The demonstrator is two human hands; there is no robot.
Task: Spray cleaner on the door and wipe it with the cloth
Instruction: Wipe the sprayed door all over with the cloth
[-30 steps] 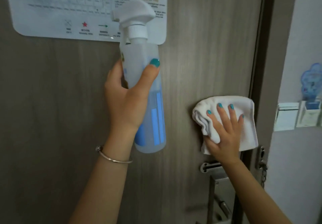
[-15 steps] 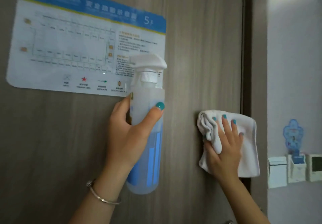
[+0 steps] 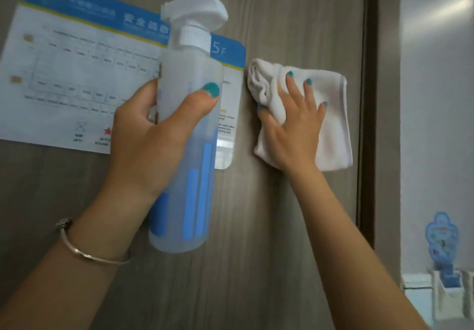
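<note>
The left hand [image 3: 151,140] grips the upright spray bottle [image 3: 187,129], thumb curled across its front, fingers wrapped behind; the translucent bottle holds clear liquid, level indistinct. The right hand [image 3: 295,129] lies flat with fingers spread, pressing the folded white cloth [image 3: 333,114] against the wood-grain door [image 3: 282,227], just right of the floor-plan sign [image 3: 77,78]

White cloth [image 3: 331,114], grey woodgrain door [image 3: 282,227], translucent blue-striped bottle [image 3: 189,150].
</note>
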